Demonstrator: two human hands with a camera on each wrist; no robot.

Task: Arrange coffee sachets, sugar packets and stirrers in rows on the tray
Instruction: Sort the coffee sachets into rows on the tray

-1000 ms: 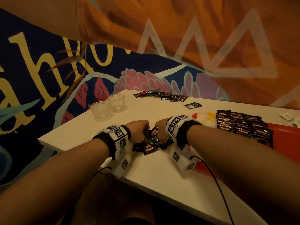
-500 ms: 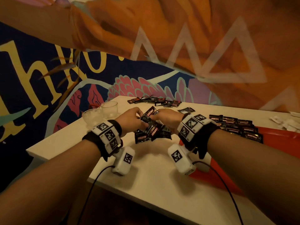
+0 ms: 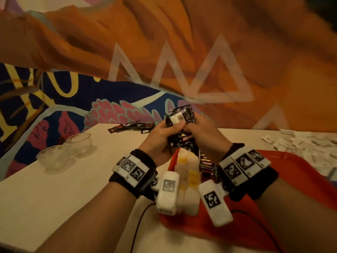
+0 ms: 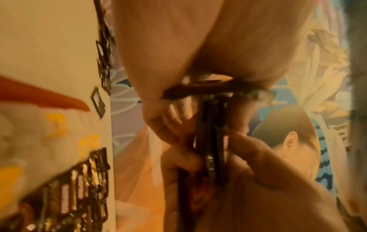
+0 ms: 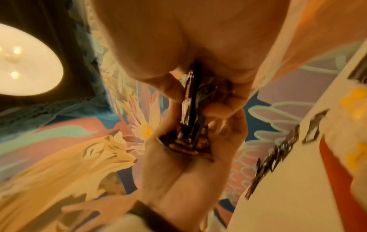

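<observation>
Both hands hold one stack of black coffee sachets (image 3: 180,125) raised above the table, over the left end of the red tray (image 3: 300,172). My left hand (image 3: 160,136) grips the stack from the left, my right hand (image 3: 202,132) from the right. The wrist views show the same bundle edge-on (image 4: 213,141) (image 5: 191,113), pinched between fingers and thumbs of both hands. On the tray lie white and yellow sugar packets (image 3: 187,172) and rows of black sachets (image 3: 207,164), partly hidden behind my wrists.
Two clear glass bowls (image 3: 63,150) stand at the table's left. Loose black sachets (image 3: 131,127) lie at the far edge. A scatter of white packets (image 3: 302,143) lies at the far right. A painted wall rises close behind the table.
Both hands have lifted the gathered sachets off the table and carried them up and to the right, squaring them into one stack above the tray's left end.
</observation>
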